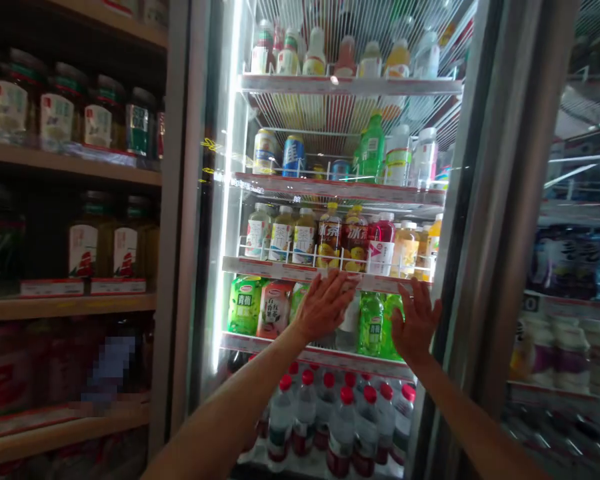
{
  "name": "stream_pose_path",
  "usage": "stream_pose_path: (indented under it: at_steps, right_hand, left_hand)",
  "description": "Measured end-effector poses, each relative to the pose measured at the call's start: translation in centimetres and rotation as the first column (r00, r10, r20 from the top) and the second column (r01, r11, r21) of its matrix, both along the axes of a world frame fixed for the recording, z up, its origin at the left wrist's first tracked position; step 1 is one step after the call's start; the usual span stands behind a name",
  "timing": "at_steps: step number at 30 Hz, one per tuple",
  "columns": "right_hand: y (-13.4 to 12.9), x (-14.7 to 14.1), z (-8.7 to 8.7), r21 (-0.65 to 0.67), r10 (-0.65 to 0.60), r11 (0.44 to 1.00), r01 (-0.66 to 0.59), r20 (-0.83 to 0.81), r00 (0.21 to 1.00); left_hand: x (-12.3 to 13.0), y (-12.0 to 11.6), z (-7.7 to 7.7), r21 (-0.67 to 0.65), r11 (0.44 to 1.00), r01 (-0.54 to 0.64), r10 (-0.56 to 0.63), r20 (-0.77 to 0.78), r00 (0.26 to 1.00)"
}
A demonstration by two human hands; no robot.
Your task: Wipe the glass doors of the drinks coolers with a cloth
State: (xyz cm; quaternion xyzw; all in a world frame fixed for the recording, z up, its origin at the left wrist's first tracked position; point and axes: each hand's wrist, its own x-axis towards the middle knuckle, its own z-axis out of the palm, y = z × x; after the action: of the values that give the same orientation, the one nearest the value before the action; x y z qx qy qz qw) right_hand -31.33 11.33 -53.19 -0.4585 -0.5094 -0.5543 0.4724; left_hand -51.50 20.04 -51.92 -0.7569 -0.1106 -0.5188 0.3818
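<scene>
My left hand [326, 305] is raised with its fingers stretched out, in front of a lit drinks fridge. It covers part of the shelf with large green and red bottles. My right hand [414, 321] is also up, fingers apart, nearer the fridge's right side and beside a green bottle [371, 324]. Both hands are empty. Whether either palm touches the glass, I cannot tell. Behind the fingertips runs a price rail [270, 269], with iced tea bottles [329, 239] standing above it. Lower down, clear bottles with red caps [347, 427] stand close together.
On the left are wooden shelves [70, 307] with jars and bottles; one patch there is pixelated. A metal frame [517, 233] borders the fridge on the right, with another drinks cabinet [570, 307] beyond. Higher fridge shelves hold cans [293, 157] and more bottles.
</scene>
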Motion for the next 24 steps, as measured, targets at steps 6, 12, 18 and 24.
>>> stream_pose_path:
  at_steps: [6, 12, 18, 24]
  right_hand:
    - [0.1, -7.2, 1.6, -0.179, 0.505, 0.857, -0.483, 0.101, 0.857]
    - [3.9, -12.9, 1.4, -0.200, 0.287, 0.945, -0.257, 0.137, 0.948]
    - [4.6, -9.9, 2.9, -0.101, 0.083, 0.993, -0.057, 0.280, 0.956]
    - [0.7, -0.2, 6.1, 0.159, -0.073, 0.984, 0.084, -0.072, 0.995]
  left_hand:
    - [0.2, 0.1, 1.0, -0.055, 0.997, 0.048, -0.040, 0.140, 0.989]
    - [-8.4, 3.4, 0.0, -0.079, 0.997, 0.006, -0.005, 0.005, 1.000]
    - [-10.3, 5.4, 0.8, -0.216, 0.973, -0.086, 0.194, 0.548, 0.814]
    - [-9.0, 5.1, 0.7, -0.195, 0.975, -0.105, 0.198, 0.556, 0.808]
